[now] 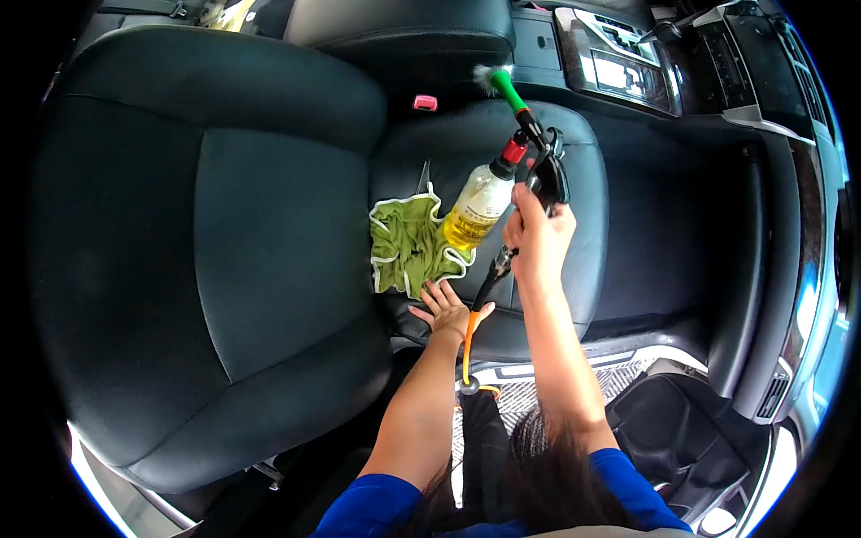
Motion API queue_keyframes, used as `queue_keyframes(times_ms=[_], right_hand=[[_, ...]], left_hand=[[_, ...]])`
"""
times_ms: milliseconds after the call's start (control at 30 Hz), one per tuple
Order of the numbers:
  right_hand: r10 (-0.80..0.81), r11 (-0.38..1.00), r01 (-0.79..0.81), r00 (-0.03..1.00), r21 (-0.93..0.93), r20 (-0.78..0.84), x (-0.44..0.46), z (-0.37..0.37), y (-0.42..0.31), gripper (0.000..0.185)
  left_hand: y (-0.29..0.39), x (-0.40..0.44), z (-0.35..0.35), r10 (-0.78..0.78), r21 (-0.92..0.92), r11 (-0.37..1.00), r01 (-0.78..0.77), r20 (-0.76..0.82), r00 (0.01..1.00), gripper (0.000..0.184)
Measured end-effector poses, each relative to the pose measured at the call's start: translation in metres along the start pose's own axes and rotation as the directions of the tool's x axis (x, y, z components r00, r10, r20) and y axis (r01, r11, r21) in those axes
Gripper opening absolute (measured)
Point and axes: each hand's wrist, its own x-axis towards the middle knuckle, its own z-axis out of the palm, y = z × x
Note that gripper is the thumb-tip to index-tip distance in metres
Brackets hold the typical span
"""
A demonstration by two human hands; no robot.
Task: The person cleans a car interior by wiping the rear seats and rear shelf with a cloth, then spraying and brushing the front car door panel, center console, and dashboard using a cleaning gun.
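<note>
My right hand is wrapped round the black trigger handle of a spray cleaning gun. Its green nozzle ends in a ring of white bristles and points toward the far side of the seat. From the gun hangs a clear bottle with yellow liquid in its lower part. An orange hose runs down from the handle. With fingers spread, my left hand rests on the front edge of the black seat cushion, touching or close to a crumpled green cloth with white edging.
The black seat backrest stands at the left. Beyond the cushion are a red buckle and the centre console. At the right is the open door, with a patterned sill near me.
</note>
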Motion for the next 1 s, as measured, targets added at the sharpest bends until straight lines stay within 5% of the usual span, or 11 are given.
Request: queue_keyframes(times_ms=[133, 267, 333, 633, 767, 1000], right_hand=[[-0.115, 0.987, 0.109, 0.992, 0.115, 0.051, -0.004, -0.004, 0.01, 0.034], [-0.005, 0.996, 0.001, 0.999, 0.087, 0.046, 0.003, -0.004, 0.011, 0.034], [-0.107, 0.992, 0.105, 0.994, 0.066, 0.021, -0.007, -0.005, 0.007, 0.034], [0.088, 0.996, -0.088, 0.996, -0.029, -0.01, 0.013, -0.015, 0.004, 0.027], [-0.158, 0.987, 0.158, 0.987, 0.005, 0.033, -0.035, 0.004, -0.019, 0.031], [-0.132, 0.963, 0.189, 0.952, -0.191, 0.277, -0.032, 0.03, 0.009, 0.029]], left_hand=[[-0.001, 0.0, -0.001, 0.026, 0.004, 1.0, -0.026, 0.005, 1.0, 0.132], [0.0, 0.003, 0.003, 0.004, 0.011, 1.0, -0.004, 0.001, 1.0, 0.132], [-0.002, 0.004, 0.005, -0.008, 0.009, 1.0, 0.008, 0.009, 1.0, 0.132], [-0.005, 0.005, 0.011, 0.019, 0.01, 1.0, -0.019, -0.006, 1.0, 0.131], [-0.004, 0.005, 0.008, 0.019, 0.011, 1.0, -0.018, -0.012, 1.0, 0.129], [-0.009, 0.014, 0.015, 0.042, -0.005, 0.999, -0.042, 0.0, 0.999, 0.126]])
